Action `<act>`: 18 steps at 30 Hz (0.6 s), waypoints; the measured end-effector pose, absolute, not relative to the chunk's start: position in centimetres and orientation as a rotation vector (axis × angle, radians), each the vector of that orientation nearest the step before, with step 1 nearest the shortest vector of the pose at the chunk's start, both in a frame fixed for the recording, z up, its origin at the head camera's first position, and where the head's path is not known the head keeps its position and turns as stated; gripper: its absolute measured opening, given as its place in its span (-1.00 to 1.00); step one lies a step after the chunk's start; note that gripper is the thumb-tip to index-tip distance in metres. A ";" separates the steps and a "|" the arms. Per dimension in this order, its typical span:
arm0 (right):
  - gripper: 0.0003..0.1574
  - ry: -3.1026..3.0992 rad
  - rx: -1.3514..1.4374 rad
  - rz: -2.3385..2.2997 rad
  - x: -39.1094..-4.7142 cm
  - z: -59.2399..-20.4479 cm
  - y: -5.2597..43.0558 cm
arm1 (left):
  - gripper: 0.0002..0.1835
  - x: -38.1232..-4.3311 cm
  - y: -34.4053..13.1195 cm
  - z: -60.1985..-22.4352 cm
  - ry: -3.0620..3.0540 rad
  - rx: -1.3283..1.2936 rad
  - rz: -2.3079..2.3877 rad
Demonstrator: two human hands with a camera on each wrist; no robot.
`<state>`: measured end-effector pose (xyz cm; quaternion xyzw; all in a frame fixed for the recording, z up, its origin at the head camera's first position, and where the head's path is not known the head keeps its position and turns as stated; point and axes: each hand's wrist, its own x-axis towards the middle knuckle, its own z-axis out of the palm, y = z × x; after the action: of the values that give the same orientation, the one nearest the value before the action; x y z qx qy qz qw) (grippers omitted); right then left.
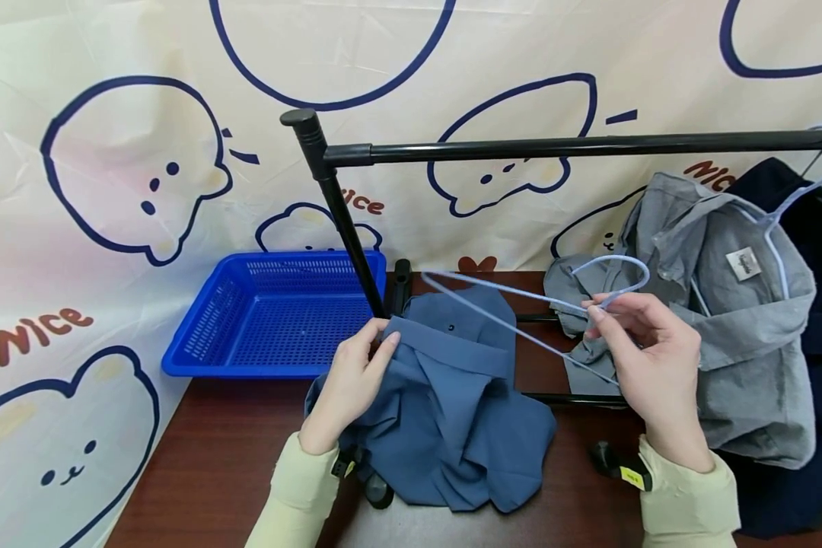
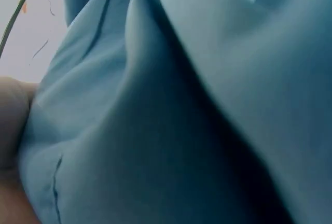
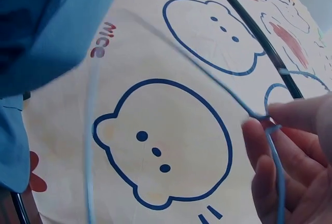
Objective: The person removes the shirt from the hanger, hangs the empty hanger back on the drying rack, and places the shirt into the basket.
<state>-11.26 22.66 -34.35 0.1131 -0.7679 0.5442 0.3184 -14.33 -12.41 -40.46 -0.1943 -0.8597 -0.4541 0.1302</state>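
My left hand (image 1: 349, 377) pinches the collar edge of a blue shirt (image 1: 445, 434) between thumb and fingers, and the cloth hangs in folds below. In the left wrist view the shirt (image 2: 104, 146) fills most of the picture, with only part of the hand at the left edge. With thumb and fingertips my right hand (image 1: 654, 365) holds a light blue wire hanger (image 1: 520, 332) just under its hook. The hanger's far corner points left, above the shirt. From the right wrist view, the wire (image 3: 223, 85) runs between the pinching fingers.
A black rack's rail (image 1: 555, 145) crosses above the hands, its post (image 1: 345, 221) slanting down behind the left hand. A blue basket (image 1: 267, 369) stands at the left. On the right hang a grey shirt (image 1: 753, 388) and a dark garment (image 1: 781, 487). The tabletop (image 1: 212, 457) is brown.
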 end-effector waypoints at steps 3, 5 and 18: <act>-0.82 -1.950 0.284 1.461 -11.4 -34.4 22.4 | -0.59 -14.3 -11.9 -40.1 -2.559 -0.589 -1.336; -0.81 -1.916 0.286 1.481 -11.6 -34.5 22.3 | -0.50 -14.2 -11.6 -39.9 -2.566 -0.582 -1.336; -0.81 -1.937 0.261 1.467 -11.7 -34.7 22.3 | -0.39 -13.9 -11.0 -35.3 -2.321 -0.662 -1.235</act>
<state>-11.73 22.35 -34.71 0.1005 -0.7448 0.5640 0.3420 -13.91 -10.99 -35.32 -0.2387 -0.8364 -0.4449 0.2136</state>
